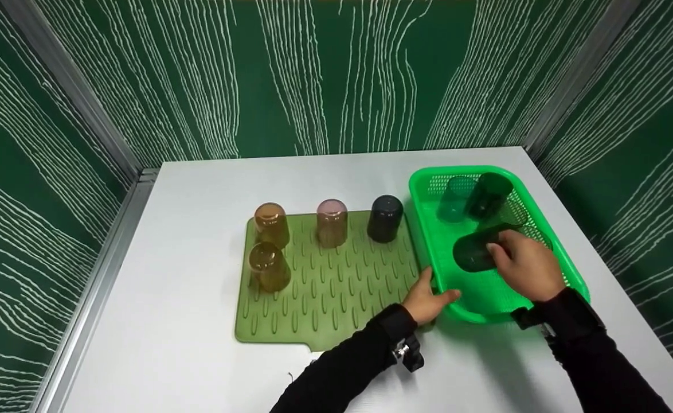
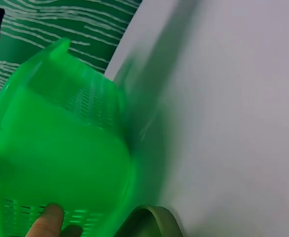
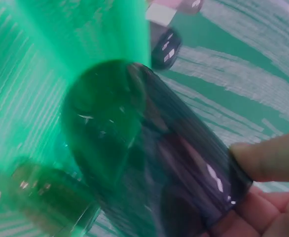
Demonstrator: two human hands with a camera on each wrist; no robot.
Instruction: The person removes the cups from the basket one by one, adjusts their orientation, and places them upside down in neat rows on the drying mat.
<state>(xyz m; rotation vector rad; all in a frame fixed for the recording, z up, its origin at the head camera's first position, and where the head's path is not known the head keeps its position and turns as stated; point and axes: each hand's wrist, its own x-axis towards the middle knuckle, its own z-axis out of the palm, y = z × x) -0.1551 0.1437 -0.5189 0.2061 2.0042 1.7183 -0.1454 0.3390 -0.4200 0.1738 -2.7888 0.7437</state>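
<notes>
My right hand (image 1: 531, 267) pinches the end of a dark tinted cup (image 1: 474, 252) lying tilted inside the green plastic basket (image 1: 422, 229). In the right wrist view the same cup (image 3: 154, 158) has the thumb on one side and fingers on the other. At the basket's near left edge, my left hand (image 1: 425, 301) grips the rim, thumb over it and fingers against the outer wall. A teal cup (image 1: 454, 201) and another dark cup (image 1: 488, 195) stand at the basket's far end. More see-through cups are partly hidden behind the right hand.
Left of the basket lies a ribbed green drying mat (image 1: 336, 310). Upside down on it are two amber cups (image 1: 272, 223), a pink cup (image 1: 332, 223) and a dark cup (image 1: 386, 219). The white table (image 1: 187, 258) meets green patterned walls at the back and sides.
</notes>
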